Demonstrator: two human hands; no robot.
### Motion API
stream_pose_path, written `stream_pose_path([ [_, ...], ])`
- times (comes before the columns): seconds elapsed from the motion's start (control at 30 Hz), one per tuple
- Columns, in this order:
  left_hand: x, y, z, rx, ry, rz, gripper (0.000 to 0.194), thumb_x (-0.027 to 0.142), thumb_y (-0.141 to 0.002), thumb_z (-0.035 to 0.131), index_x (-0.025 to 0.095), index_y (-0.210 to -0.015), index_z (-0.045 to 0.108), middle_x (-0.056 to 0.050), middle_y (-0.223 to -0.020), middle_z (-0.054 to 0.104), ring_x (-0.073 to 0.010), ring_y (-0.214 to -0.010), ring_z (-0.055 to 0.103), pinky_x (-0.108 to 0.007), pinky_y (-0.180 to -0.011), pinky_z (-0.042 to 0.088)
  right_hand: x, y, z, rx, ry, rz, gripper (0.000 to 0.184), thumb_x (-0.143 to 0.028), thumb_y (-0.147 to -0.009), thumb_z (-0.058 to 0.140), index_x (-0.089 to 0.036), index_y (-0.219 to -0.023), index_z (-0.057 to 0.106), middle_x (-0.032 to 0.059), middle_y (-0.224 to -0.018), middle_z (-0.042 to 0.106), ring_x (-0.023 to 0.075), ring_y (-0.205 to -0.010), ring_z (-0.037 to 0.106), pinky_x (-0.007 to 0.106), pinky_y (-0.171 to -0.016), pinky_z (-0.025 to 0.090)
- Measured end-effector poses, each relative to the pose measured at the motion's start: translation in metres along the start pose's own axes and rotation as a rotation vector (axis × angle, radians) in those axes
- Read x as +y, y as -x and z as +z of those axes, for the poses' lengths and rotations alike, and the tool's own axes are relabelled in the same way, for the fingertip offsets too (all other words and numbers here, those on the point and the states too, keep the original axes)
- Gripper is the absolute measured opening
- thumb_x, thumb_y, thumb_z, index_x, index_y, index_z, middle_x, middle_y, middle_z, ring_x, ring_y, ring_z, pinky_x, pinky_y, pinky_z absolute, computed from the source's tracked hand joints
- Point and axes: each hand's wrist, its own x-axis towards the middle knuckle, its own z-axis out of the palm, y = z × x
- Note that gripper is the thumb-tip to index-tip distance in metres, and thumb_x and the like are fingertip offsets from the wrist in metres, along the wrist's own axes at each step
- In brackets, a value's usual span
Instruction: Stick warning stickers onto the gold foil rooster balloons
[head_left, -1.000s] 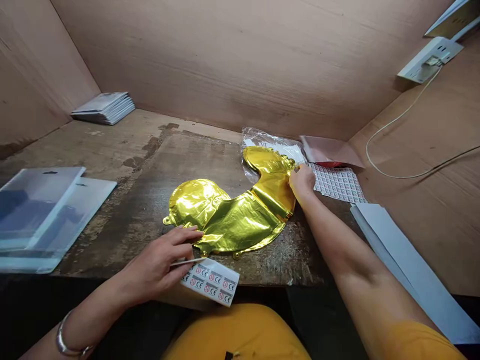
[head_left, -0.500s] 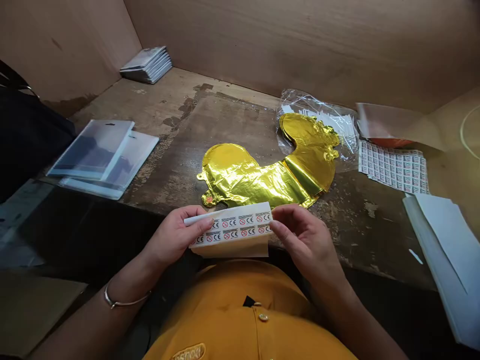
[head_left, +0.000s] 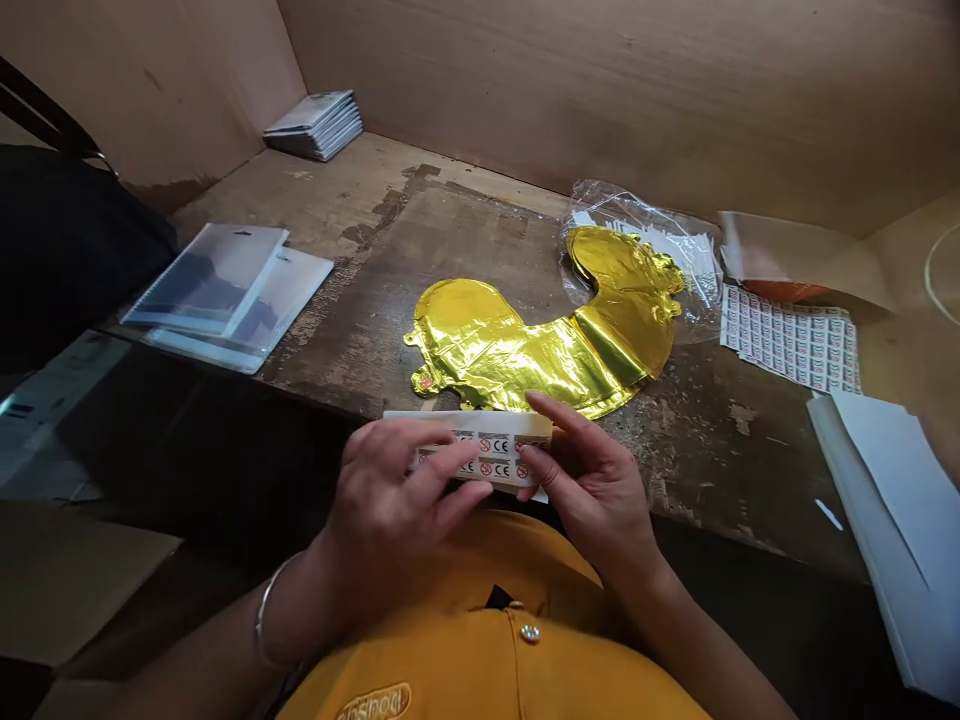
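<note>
A sheet of stickers (head_left: 493, 450) printed with CE marks and red circle symbols is held just in front of the table edge. My right hand (head_left: 592, 480) pinches its right end between thumb and fingers. Over the left part of the sheet is my left hand (head_left: 409, 480), its fingers and thumb apart and its fingertips near the printed rows. Beyond the sheet, a flat gold foil balloon (head_left: 517, 355) lies curved on the table, creased and shiny, touched by neither hand.
Clear plastic sleeves (head_left: 214, 275) lie at the left, and a stack of folded packets (head_left: 315, 125) sits at the back. A clear bag of white strips (head_left: 686, 255), more sticker sheets (head_left: 791, 335) and white paper sheets (head_left: 892, 480) are on the right. A dark bag (head_left: 67, 250) stands far left.
My right hand has left the balloon and come to the sheet, gripping its right end. My left hand has loosened its hold and shifted over the sheet's face. The view has tilted down.
</note>
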Motion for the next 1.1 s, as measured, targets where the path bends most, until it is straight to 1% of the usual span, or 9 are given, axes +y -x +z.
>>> stream_pose_path([
  [0.13,-0.006,0.021,0.002,0.233,0.39,-0.662,0.036,0.027,-0.074,0.076,0.022,-0.103,0.056,-0.004,-0.101,0.056,-0.0175,-0.093,0.058,-0.031,-0.083,0.05,0.001,0.002,-0.003,0.046,0.069,-0.073,0.03,-0.02,-0.084,0.066,-0.035,-0.11,0.069,-0.0029,-0.076,0.066,0.0083,-0.062,0.06,0.02,-0.058,0.054],
  [0.17,-0.01,0.026,0.001,0.207,0.532,-0.83,0.039,0.03,-0.073,0.076,0.021,-0.105,0.054,-0.004,-0.099,0.058,-0.0169,-0.09,0.059,-0.03,-0.079,0.052,0.002,0.002,-0.004,0.051,0.077,-0.077,0.03,-0.02,-0.083,0.066,-0.035,-0.109,0.069,-0.0025,-0.078,0.067,0.0086,-0.065,0.06,0.02,-0.061,0.054],
  [0.23,-0.016,0.031,-0.001,0.034,0.841,-1.09,0.043,0.037,-0.074,0.074,0.018,-0.107,0.053,-0.004,-0.092,0.062,-0.0145,-0.075,0.062,-0.027,-0.066,0.054,0.003,0.002,-0.005,0.053,0.082,-0.086,0.031,-0.018,-0.083,0.067,-0.035,-0.109,0.069,-0.0023,-0.082,0.069,0.0089,-0.07,0.062,0.02,-0.066,0.054],
  [0.3,-0.019,0.033,-0.002,-0.073,1.032,-1.196,0.045,0.039,-0.073,0.075,0.017,-0.106,0.054,-0.004,-0.086,0.064,-0.0125,-0.064,0.061,-0.024,-0.056,0.053,0.005,0.002,-0.006,0.057,0.08,-0.092,0.031,-0.018,-0.083,0.067,-0.035,-0.108,0.07,-0.002,-0.089,0.07,0.0092,-0.075,0.063,0.02,-0.069,0.054],
  [0.47,-0.018,0.032,0.002,0.278,0.854,-1.072,0.046,0.022,-0.068,0.08,0.022,-0.108,0.055,0.002,-0.091,0.06,-0.0106,-0.08,0.064,-0.02,-0.07,0.057,0.009,0.004,-0.004,0.05,0.083,-0.077,0.03,-0.021,-0.083,0.066,-0.035,-0.11,0.069,-0.0021,-0.087,0.069,0.0088,-0.074,0.061,0.019,-0.068,0.053],
  [0.57,-0.017,0.035,0.006,0.355,0.864,-1.034,0.041,0.018,-0.07,0.079,0.023,-0.105,0.058,0.004,-0.088,0.058,-0.0078,-0.08,0.063,-0.016,-0.072,0.057,0.01,0.006,-0.004,0.056,0.087,-0.07,0.029,-0.022,-0.083,0.067,-0.034,-0.11,0.069,-0.0018,-0.088,0.069,0.0087,-0.074,0.061,0.019,-0.068,0.053],
  [0.77,-0.003,0.035,0.007,0.189,0.866,-0.924,0.059,0.02,-0.077,0.073,0.028,-0.131,0.05,0.001,-0.089,0.073,-0.0126,-0.078,0.07,-0.024,-0.073,0.061,0.014,0.006,-0.002,0.059,0.045,-0.005,0.025,-0.023,-0.083,0.067,-0.031,-0.107,0.07,0.0,-0.088,0.07,0.0105,-0.077,0.064,0.02,-0.069,0.055],
  [0.93,-0.003,0.029,0.006,0.074,0.75,-0.777,0.02,0.019,-0.073,0.076,0.024,-0.092,0.071,0.003,-0.086,0.075,-0.0118,-0.074,0.071,-0.018,-0.069,0.059,0.014,0.006,-0.004,0.025,0.038,0.008,0.023,-0.024,-0.081,0.069,-0.028,-0.104,0.07,0.0002,-0.09,0.072,0.011,-0.077,0.067,0.019,-0.067,0.056],
  [1.1,-0.011,0.021,0.002,-0.015,0.7,-0.829,0.021,0.025,-0.072,0.078,0.023,-0.091,0.07,0.003,-0.084,0.074,-0.0108,-0.069,0.069,-0.015,-0.063,0.058,0.006,0.007,-0.01,0.005,0.147,-0.068,0.019,-0.02,-0.08,0.068,-0.024,-0.099,0.07,0.0004,-0.091,0.074,0.0106,-0.075,0.069,0.019,-0.066,0.057],
])
